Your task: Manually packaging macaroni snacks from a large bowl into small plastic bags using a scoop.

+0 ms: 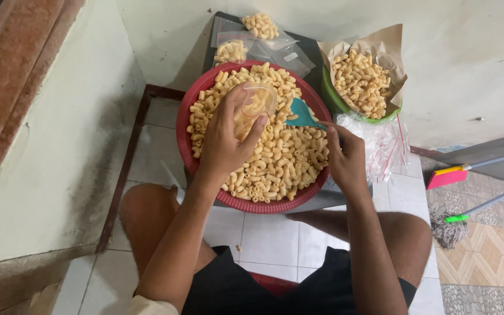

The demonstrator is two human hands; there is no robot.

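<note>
The left hand (224,137) pinches a small clear plastic bag (254,107) open over the round red basket (183,131). The right hand (345,158) grips a teal plastic scoop (301,114), blade pointing left, just beside the bag.

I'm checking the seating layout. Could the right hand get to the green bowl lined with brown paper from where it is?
Probably yes. The right hand holds a teal scoop over the red basket, and the green bowl sits just beyond it, with only a pile of clear bags beside the path.

We see a small clear plastic bag (256,107), mouth open, partly filled with pale macaroni-shaped snacks, held above the red round basket (189,153), a teal scoop (302,114), blade tilted toward the bag.
</note>
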